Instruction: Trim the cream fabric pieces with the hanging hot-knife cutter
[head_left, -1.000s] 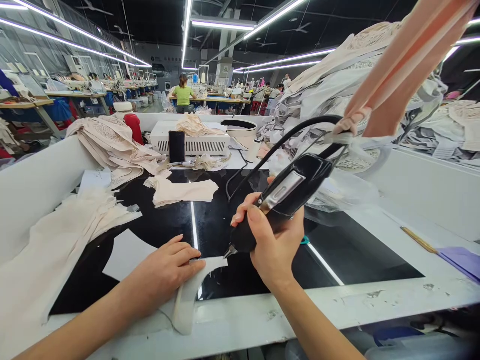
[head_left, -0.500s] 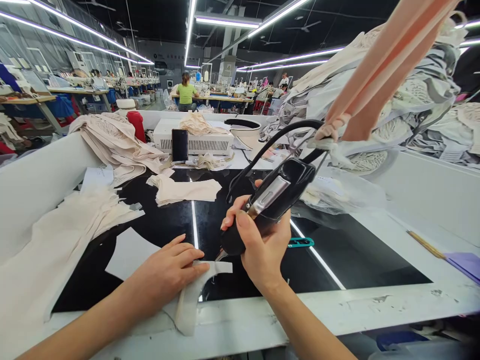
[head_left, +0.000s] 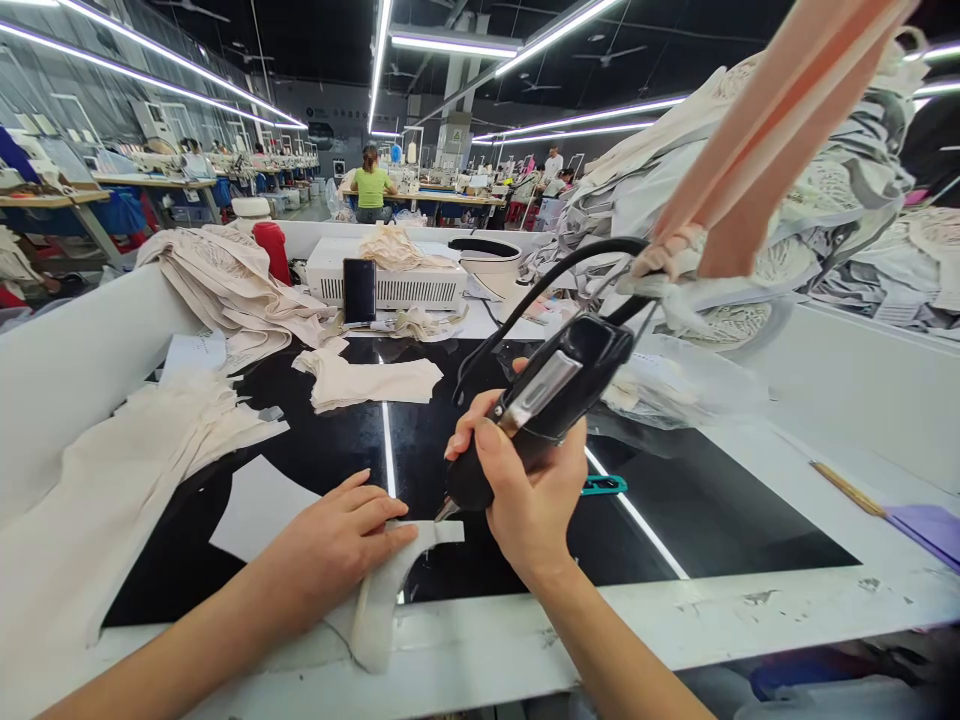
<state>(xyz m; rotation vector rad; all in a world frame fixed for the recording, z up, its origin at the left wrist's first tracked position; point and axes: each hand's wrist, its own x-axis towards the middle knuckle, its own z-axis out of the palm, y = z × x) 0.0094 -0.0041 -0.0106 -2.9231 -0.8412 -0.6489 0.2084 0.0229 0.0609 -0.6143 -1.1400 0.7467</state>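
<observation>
My right hand [head_left: 532, 490] is wrapped round a black corded hand tool [head_left: 551, 385] with a silver lever and a narrow metal tip. The tool slants down to the left, its tip at the upper edge of a curved off-white fabric piece [head_left: 382, 590]. I cannot tell whether the tip presses into the cloth. My left hand [head_left: 337, 545] lies flat, fingers stretched out, its fingertips resting at that piece's upper left side. A pale sheet [head_left: 262, 505] lies partly under the left hand. Peach fabric strips [head_left: 772, 150] tied near the cable run upward from the tool.
Behind the black work surface [head_left: 675, 500] stand a vented white box [head_left: 420, 285] and a phone [head_left: 360, 290]. Cream fabric stacks [head_left: 127, 470] lie left, and a small pile [head_left: 371, 383] ahead. Teal thread snips [head_left: 604, 485] lie beyond my right hand. A large garment heap [head_left: 750, 180] rises right.
The tool and my right hand have shifted very slightly to the right. My left hand and the curved fabric piece stay almost where they were.
</observation>
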